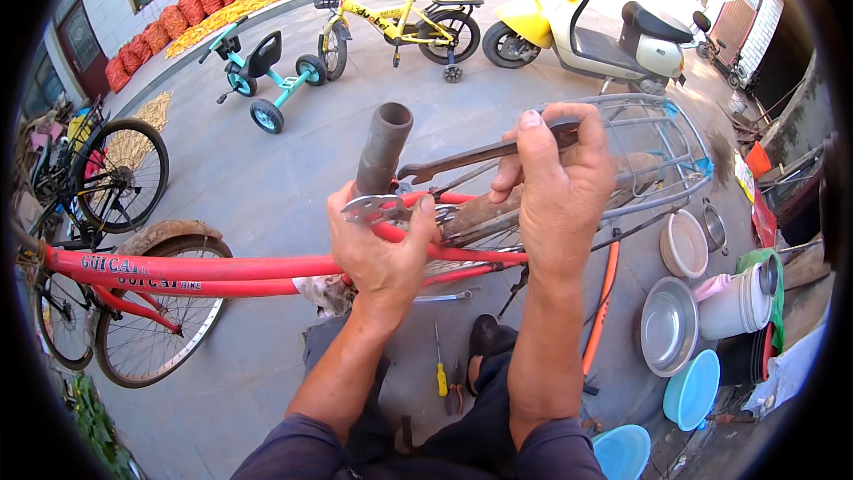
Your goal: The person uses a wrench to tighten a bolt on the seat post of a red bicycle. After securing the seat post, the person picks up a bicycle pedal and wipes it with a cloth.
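Observation:
A red bicycle [258, 268] stretches across in front of me, its bare grey seat tube [384, 149] sticking up without a saddle. My left hand [386, 253] is closed around a flat silver multi-hole spanner [373, 207] at the base of that tube. In my right hand [564, 169], pinched between thumb and fingers, is a dark, worn open-end wrench [466, 158]. Its jaw end points left, close to the tube and just above the silver spanner. Whether the jaw touches a nut there I cannot tell. Behind the tube lie the rusty rear mudguard and the wire rear carrier [653, 129].
On the paving below are a combination wrench [447, 296], a yellow-handled screwdriver [441, 373], pliers [455, 388] and an orange-sleeved bar [601, 307]. Basins [668, 327] and buckets stand at right. A teal tricycle [271, 89], yellow child's bike [404, 27] and scooter [604, 44] stand beyond.

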### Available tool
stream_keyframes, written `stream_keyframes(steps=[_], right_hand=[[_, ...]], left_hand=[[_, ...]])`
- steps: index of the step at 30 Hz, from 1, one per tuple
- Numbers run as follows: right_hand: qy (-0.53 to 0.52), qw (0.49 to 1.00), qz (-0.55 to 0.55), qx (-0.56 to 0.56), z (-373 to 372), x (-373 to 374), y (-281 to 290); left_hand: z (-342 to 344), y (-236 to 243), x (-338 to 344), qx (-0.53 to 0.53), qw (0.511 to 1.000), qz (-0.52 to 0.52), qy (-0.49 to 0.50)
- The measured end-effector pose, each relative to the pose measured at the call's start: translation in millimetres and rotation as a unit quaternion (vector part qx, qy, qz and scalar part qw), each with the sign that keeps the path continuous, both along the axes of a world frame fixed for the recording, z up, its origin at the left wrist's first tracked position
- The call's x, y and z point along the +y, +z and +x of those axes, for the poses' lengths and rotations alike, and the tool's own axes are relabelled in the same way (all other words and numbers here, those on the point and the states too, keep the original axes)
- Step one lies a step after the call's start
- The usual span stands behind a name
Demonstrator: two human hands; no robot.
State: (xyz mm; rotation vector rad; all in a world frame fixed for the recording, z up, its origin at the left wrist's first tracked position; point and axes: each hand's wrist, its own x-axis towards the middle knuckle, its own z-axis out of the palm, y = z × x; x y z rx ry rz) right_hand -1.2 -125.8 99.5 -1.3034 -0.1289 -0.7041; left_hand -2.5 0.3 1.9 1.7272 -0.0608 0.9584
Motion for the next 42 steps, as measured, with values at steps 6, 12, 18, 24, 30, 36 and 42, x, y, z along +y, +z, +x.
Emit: stream_keyframes(steps=[6, 12, 18, 24, 30, 36, 42], right_hand=[[0.010, 1.000, 0.019, 0.004, 7, -4, -6], [0.037, 0.998, 0.042, 0.000, 8, 3, -6], [0.065, 0.998, 0.011, 0.019, 8, 6, -8], [0.055, 0.995, -0.081, 0.021, -4, 5, 0], [0.058, 0.997, -0.054, 0.004, -1, 6, -4], [0.038, 0.997, -0.065, -0.013, 2, 4, -7], [0.059, 0.997, -0.050, -0.014, 4, 5, -6]], left_hand=[[2, -3, 1, 0.028, 0.999, -0.023, -0.007], [2, -3, 0, 0.045, 0.998, -0.041, -0.019], [6, -6, 2, -0.001, 1.000, -0.012, -0.020], [0, 2, 2, 0.042, 0.999, -0.028, -0.015], [-5, 14, -4, 0.056, 0.997, -0.050, -0.026], [3, -2, 1, 0.011, 1.000, -0.005, -0.007], [4, -5, 2, 0.004, 1.000, -0.003, -0.006]])
